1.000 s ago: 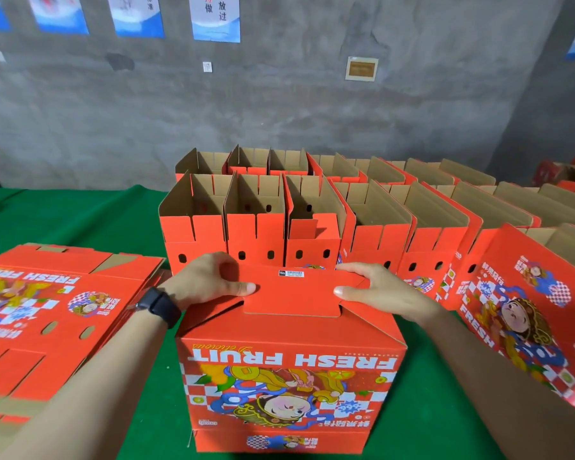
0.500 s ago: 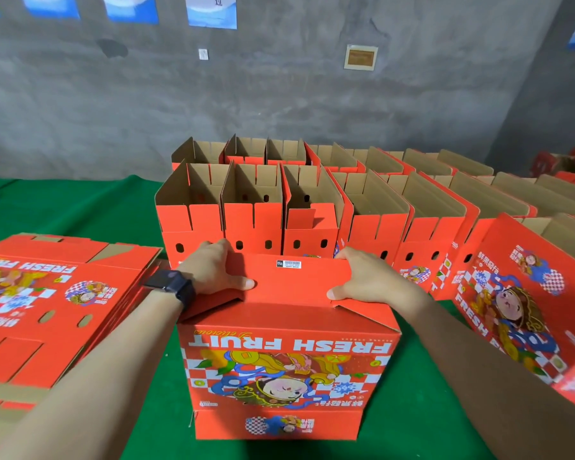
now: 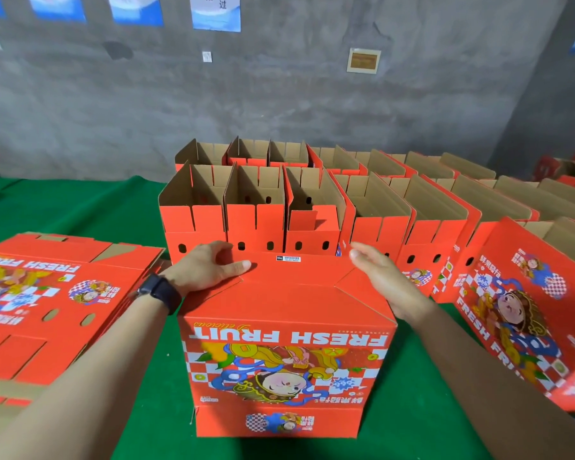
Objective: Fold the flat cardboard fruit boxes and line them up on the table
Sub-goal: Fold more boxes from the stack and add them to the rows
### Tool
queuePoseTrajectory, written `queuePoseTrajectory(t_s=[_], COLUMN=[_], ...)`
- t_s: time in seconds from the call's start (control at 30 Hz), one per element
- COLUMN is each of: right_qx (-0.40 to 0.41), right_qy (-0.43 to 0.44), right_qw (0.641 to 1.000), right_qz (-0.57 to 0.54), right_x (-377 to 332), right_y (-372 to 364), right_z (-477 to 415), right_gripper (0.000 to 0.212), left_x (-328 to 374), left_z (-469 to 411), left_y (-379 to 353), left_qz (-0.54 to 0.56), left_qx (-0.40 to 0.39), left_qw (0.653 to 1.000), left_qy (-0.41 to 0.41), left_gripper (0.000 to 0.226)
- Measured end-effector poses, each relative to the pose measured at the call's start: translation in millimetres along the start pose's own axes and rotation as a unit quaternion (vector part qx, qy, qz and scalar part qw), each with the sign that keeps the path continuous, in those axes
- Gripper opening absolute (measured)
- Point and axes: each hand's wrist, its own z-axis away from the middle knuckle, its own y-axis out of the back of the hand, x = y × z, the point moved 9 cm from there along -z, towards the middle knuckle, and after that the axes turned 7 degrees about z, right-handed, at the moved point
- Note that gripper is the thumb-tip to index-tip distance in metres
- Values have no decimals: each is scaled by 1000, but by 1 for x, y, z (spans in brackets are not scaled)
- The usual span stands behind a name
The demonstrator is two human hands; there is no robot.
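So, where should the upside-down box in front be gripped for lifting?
Probably the box by its two side walls, one hand from each side. Its closed top flaps offer no rim, and the left hand and right hand flank those walls.

A single head-worn camera looked forward and down from close above the fingers [image 3: 238,267], facing across the green tabletop [image 3: 80,207] toward the grey wall [image 3: 279,104] far beyond them.

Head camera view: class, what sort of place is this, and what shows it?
Probably a fruit-packing workshop or storeroom: rows of folded boxes on a green table, a stack of flat boxes at the left, a bare concrete wall.
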Motion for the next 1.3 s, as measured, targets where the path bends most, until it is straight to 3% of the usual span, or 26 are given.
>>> queuePoseTrajectory(t_s=[0.07,0.13,0.2,0.3,0.4,0.5,0.57,0.7,0.8,0.9,1.0,1.13,1.2,1.3], right_qx=[56,49,-31,-125,-119,-122,-108,-81,-95,-79,-72,-125,-123,-103], right_qy=[-74,-159,-209,-243,-231,-190,-185,-177,-163,-149,-113,-51,-59,-61], right_qw=[993,982,977,960,966,974,977,977,982,980,968,976,984,992], right_qz=[-71,-90,-11,65,20,23,20,87,27,-107,-211,-172,-113,-46], right_x=[17,40,61,82,74,61,58,62,68,66,63,52,56,62], right_y=[10,11,-3,-22,-25,-22,-15,0,-4,-5,1,1,2,1], right_z=[2,12,29,56,64,63,63,64,64,71,74,78,78,76], right_gripper=[42,38,37,39,38,29,27,36,55,49,52,53,69,102], left_x=[-5,-15,-24,-35,-34,-28,-24,-17,-17,-20,-33,-45,-48,-64], left_z=[2,5,11,19,24,30,36,48,52,52,50,54,55,49], left_y=[4,10,16,12,11,23,32,41,38,30,10,-12,-19,-33], left_qz=[44,98,130,260,383,333,368,464,432,447,473,336,230,168], left_qx=[15,49,76,73,85,116,136,143,147,132,61,-3,3,28], left_qw=[999,992,985,954,912,932,919,874,889,884,874,938,971,981], left_qy=[25,59,88,131,119,78,50,27,25,40,90,87,72,91], left_gripper=[68,53,32,35,24,22,20,41,39,7,29,23,20,26])
